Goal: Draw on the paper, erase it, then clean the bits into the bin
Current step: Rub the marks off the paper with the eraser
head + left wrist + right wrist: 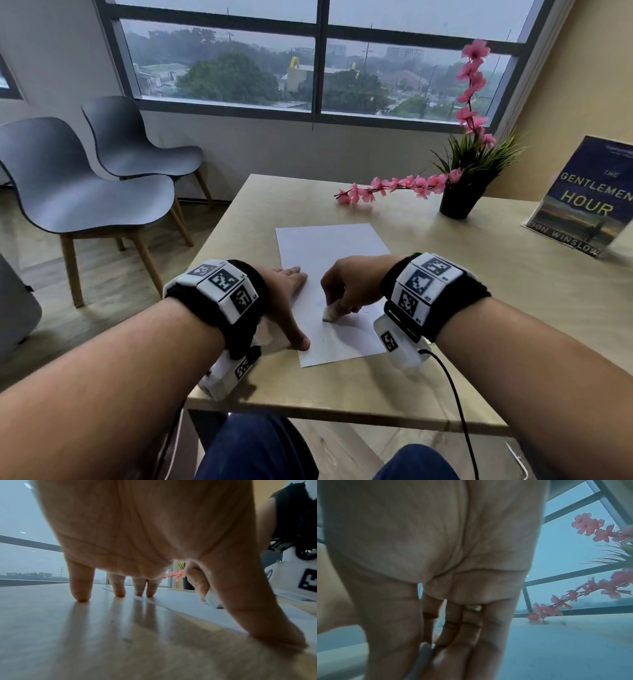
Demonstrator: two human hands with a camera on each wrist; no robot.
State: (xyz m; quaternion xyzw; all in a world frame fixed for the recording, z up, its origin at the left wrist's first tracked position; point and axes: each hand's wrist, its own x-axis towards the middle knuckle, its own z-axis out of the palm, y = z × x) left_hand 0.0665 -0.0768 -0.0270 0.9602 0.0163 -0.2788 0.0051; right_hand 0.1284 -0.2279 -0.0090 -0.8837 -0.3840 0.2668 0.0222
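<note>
A white sheet of paper (329, 250) lies on the wooden table (445, 308), with faint pencil marks near its lower half. My right hand (346, 291) pinches a small white eraser (329, 314) and holds its end down on the paper. My left hand (291, 298) lies spread, fingers straight, pressing the paper's left edge with fingertips and thumb. In the left wrist view the straight fingers (82, 588) stand on the table beside the paper (180, 601), and the eraser (212, 600) shows behind the thumb. In the right wrist view the eraser (423, 655) peeks out grey between thumb and fingers. No bin is in view.
A black pot of grass with pink blossom sprigs (459, 192) stands at the back right of the table. A book (589, 198) leans at the far right. Two grey chairs (85, 192) stand on the floor to the left, under the window.
</note>
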